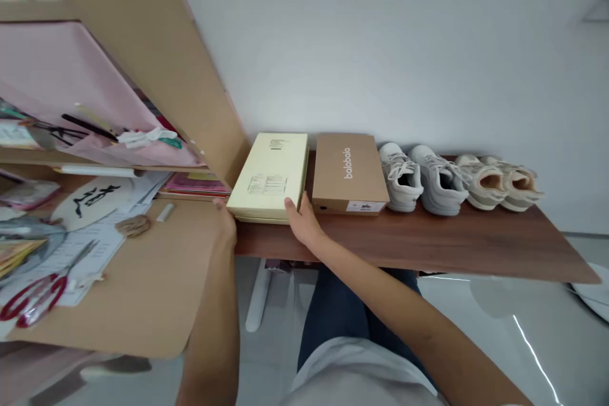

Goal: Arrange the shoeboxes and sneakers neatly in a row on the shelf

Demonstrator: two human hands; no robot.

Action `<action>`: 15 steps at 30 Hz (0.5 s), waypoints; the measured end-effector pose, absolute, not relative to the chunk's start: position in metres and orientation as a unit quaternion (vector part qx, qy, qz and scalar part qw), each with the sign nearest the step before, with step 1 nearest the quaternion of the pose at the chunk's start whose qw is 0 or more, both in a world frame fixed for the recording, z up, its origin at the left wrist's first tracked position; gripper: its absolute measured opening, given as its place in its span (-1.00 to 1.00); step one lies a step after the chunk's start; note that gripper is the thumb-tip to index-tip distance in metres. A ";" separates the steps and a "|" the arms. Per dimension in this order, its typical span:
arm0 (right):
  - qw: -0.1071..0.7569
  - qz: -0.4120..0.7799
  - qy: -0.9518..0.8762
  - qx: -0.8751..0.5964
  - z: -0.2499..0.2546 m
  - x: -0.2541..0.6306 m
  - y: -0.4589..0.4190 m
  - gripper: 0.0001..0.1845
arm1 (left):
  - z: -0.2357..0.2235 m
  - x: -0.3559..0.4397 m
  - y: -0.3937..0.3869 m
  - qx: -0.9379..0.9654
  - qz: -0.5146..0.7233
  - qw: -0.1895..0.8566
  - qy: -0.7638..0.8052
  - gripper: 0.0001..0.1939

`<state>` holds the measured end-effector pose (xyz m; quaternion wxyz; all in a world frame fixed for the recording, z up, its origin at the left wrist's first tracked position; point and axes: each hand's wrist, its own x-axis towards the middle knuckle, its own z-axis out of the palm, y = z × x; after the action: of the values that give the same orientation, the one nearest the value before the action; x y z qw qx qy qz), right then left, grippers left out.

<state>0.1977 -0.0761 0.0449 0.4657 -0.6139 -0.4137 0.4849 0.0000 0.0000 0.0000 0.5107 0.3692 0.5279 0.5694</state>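
A pale yellow shoebox-sized box [269, 171] with small print on its lid lies flat on a dark wooden bench [428, 244], between my two hands. My left hand [226, 222] presses against its front left corner, its fingers partly hidden along the side. My right hand [304, 219] grips the front right corner, thumb at the front edge and fingers along the right side. Just to the right is a brown shoebox [349, 168] marked "balabala", a narrow gap apart from the yellow one.
Right of the brown box stand grey-white sneakers [440, 181] and beige sneakers [504, 184]. On the left, a desk [152, 292] carries red-handled scissors [42, 295], papers and a round fan [92, 203]. The desk's upright side panel [190, 70] rises beside the yellow box, and a wall stands behind.
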 end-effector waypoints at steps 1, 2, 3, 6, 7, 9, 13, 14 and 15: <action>0.468 0.486 -0.411 -0.613 0.044 0.198 -0.071 0.11 | -0.002 -0.001 0.001 0.375 0.570 0.512 0.521 -0.29; 0.470 0.490 -0.408 -0.610 0.043 0.198 -0.067 0.13 | -0.003 -0.002 0.003 0.376 0.572 0.512 0.520 -0.31; 0.472 0.496 -0.403 -0.607 0.041 0.198 -0.064 0.13 | -0.004 -0.002 0.005 0.371 0.575 0.510 0.522 -0.33; 0.469 0.508 -0.402 -0.601 0.035 0.199 -0.056 0.07 | -0.002 -0.002 0.006 0.351 0.580 0.506 0.533 -0.36; 0.467 0.510 -0.403 -0.599 0.033 0.199 -0.055 0.04 | 0.000 -0.002 0.005 0.346 0.578 0.508 0.537 -0.37; 0.463 0.516 -0.401 -0.599 0.031 0.200 -0.055 0.01 | 0.007 0.002 0.001 0.341 0.570 0.515 0.542 -0.38; 0.473 0.525 -0.389 -0.592 0.029 0.201 -0.058 -0.01 | 0.026 0.011 -0.012 0.331 0.563 0.536 0.535 -0.36; 0.479 0.525 -0.389 -0.586 0.029 0.201 -0.060 -0.03 | 0.031 0.012 -0.014 0.325 0.564 0.543 0.530 -0.35; 0.484 0.526 -0.391 -0.580 0.029 0.201 -0.062 -0.05 | 0.035 0.013 -0.016 0.319 0.563 0.551 0.527 -0.34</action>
<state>0.2015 -0.0619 0.0288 0.4840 -0.5804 -0.3908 0.5256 0.0132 -0.0156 0.0350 0.5508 0.3192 0.5275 0.5626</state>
